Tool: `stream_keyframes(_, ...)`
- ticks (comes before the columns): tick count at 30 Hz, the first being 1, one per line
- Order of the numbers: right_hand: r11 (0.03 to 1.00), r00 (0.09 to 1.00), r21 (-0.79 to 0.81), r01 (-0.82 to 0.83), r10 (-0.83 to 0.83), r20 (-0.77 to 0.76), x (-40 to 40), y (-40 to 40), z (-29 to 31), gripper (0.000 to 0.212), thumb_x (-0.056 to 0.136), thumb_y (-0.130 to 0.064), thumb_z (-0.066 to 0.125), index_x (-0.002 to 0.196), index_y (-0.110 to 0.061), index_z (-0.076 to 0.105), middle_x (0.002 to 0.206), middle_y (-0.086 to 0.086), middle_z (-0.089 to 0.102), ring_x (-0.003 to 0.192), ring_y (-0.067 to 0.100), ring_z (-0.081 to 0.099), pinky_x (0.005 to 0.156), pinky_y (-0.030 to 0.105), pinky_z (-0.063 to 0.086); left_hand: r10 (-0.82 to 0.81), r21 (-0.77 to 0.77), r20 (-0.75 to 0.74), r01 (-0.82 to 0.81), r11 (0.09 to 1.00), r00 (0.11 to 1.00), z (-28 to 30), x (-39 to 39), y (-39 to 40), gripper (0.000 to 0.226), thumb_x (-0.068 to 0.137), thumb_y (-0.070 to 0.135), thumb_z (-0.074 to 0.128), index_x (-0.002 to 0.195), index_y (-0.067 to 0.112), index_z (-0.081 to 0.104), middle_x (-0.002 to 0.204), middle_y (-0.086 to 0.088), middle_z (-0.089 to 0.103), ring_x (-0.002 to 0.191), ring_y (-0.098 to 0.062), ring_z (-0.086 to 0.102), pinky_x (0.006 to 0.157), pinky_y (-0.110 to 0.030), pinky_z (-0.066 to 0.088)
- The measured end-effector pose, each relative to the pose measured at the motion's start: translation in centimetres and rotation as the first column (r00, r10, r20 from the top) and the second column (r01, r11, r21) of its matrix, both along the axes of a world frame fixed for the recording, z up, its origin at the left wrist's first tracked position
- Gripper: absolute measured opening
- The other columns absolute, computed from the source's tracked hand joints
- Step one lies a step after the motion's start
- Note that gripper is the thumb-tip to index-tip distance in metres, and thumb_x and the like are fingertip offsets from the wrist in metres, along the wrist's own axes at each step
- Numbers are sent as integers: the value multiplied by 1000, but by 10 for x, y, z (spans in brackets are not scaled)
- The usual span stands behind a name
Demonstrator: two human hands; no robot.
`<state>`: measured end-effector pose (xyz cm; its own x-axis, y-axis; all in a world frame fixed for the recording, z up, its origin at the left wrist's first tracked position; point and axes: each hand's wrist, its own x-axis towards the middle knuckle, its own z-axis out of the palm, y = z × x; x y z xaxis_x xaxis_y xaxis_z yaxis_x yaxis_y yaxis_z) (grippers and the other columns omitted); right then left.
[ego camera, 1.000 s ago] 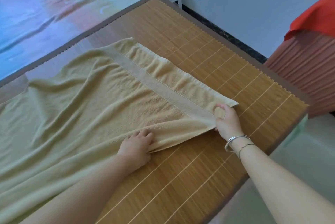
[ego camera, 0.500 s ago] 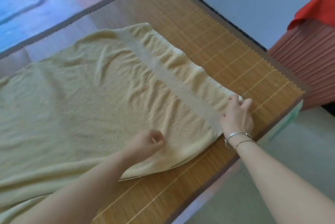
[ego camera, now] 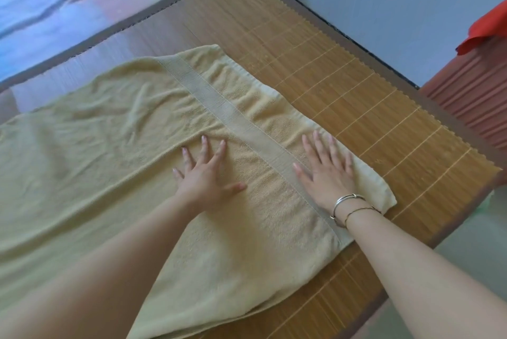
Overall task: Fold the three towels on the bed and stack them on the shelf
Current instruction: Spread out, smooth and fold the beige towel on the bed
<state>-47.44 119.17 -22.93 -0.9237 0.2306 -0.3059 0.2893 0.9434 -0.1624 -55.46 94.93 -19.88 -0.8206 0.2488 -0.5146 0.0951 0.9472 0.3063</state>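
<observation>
I see the pale yellow terry towel [ego camera: 115,163] lying spread on the brown bamboo mat [ego camera: 343,69] over the bed. My left hand [ego camera: 204,176], curled on the near edge a moment ago, now presses flat with fingers spread. My right hand [ego camera: 327,171] has let go of the corner and lies flat too. Smoothing, probably before the first fold; no shelf in view.

Pale yellow towel [ego camera: 109,152], brown striped mat [ego camera: 356,91], perhaps bamboo.
</observation>
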Motion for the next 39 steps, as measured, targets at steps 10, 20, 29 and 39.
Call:
stream_keyframes(10, 994, 998, 99, 44, -48, 42, -31, 71, 4, 65, 92, -63, 4, 145, -36, -23, 150, -12, -34, 140, 18, -31, 115, 48, -13, -78, -36, -23, 77, 996, 997, -1, -42, 74, 111, 66, 76, 61, 147, 48, -9, 156, 9, -28, 142, -37, -25, 111, -65, -5)
stream_keyframes(20, 995, 964, -73, -68, 46, -263, -104, 0, 27, 61, 94, -34, 36, 149, -16, 17, 160, 6, 1, 147, 20, -10, 119, 41, -5, 207, 133, -347, -170, 976, 915, 27, -112, 27, 64, 87, 55, 54, 143, 28, 37, 151, -2, 29, 137, -33, 24, 114, -48, 24)
stream_keyframes(29, 920, 956, -388, -48, -71, -286, -229, -41, 29, 57, 96, -24, 40, 149, -13, 21, 158, 4, 15, 147, 18, 2, 120, 34, 6, 281, 30, -246, -282, 959, 928, 9, -199, -48, 95, 77, 67, 60, 152, 35, 12, 161, 9, -6, 147, -25, -11, 117, -55, -2)
stream_keyframes(39, 928, 893, -364, 82, -231, -387, -341, -63, 27, 52, 95, -29, 44, 143, -13, 31, 148, 11, 35, 142, 29, 22, 115, 43, 20, 111, -65, -209, -127, 990, 972, -41, -239, -59, 121, 48, 96, 28, 144, 45, -24, 152, 17, -33, 142, -23, -30, 113, -57, -12)
